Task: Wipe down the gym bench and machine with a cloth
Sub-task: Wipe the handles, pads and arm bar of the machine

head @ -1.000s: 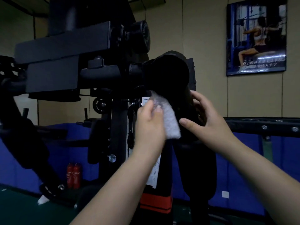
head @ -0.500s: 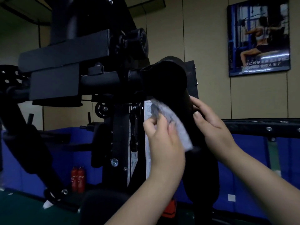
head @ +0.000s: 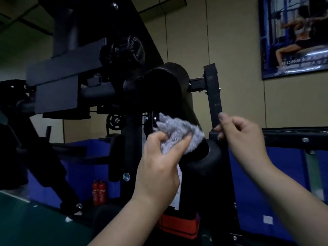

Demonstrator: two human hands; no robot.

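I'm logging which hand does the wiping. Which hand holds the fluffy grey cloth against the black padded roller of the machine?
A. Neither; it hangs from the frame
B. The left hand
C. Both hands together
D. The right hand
B. The left hand grips the fluffy grey cloth against the black padded roller, while the right hand is off the cloth, its fingers at the black upright bar.

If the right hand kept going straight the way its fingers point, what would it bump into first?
Probably the black upright bar. The right hand points up and left, and its fingertips already look to be at the bar's edge, though depth is hard to judge here.
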